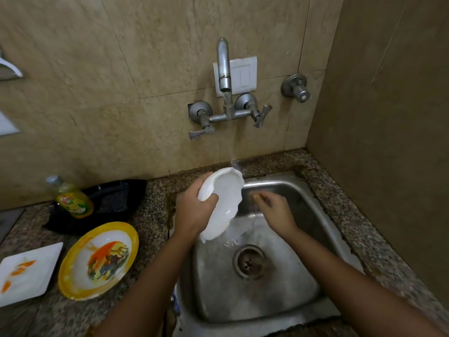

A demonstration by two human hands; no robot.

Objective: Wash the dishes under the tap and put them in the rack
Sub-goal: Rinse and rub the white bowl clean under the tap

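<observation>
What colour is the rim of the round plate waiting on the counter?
Yellow. The round plate has a white centre with an orange-and-dark picture; head view shows it.

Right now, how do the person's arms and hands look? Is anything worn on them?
The left arm and right arm are bare to the picture's edge; no sleeves show. The left hand and right hand wear no gloves, and no watch, bracelet or ring shows. The right hand's fingertips are blurred, so small details there cannot be told.
</observation>
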